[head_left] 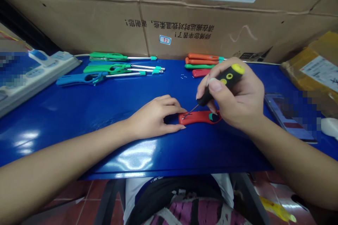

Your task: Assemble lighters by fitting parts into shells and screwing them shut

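A red utility lighter (198, 117) lies flat on the blue table, its handle end to the left and a green trigger piece near its right part. My left hand (161, 117) grips that handle end between thumb and fingers, pressing it to the table. In my right hand (237, 102) is a black and yellow screwdriver (227, 79), slanted so its thin shaft points down-left. Its tip meets the lighter's face near the handle end. The lighter's right end is partly hidden behind my right hand.
Green and blue lighters (100, 78) lie at the back left; orange, green and red ones (202, 57) at the back right. Tiny metal bits (183, 76) sit between. A power strip (39, 77) is left, a phone (290, 116) right. A large cardboard box (105, 17) stands behind.
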### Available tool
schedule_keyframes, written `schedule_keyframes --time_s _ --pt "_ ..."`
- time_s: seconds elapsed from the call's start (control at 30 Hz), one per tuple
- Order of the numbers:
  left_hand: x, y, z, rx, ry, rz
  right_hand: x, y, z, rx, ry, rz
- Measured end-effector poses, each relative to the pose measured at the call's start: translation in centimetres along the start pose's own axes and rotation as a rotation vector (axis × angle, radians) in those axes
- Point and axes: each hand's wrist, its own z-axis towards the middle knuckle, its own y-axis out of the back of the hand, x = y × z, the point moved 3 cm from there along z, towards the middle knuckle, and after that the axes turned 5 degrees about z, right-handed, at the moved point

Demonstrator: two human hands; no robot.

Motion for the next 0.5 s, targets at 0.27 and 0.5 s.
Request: schedule_keyframes --time_s 0.27,0.5 --pt "0.1 -0.09 -0.09 0.008 -0.001 0.011 -0.12 0.04 0.16 -0.017 -0.027 -0.033" --pt "0.03 -0.06 -0.04 0.013 0.005 0.028 -0.15 -0.02 -0.2 0.0 -0.01 -0.004"
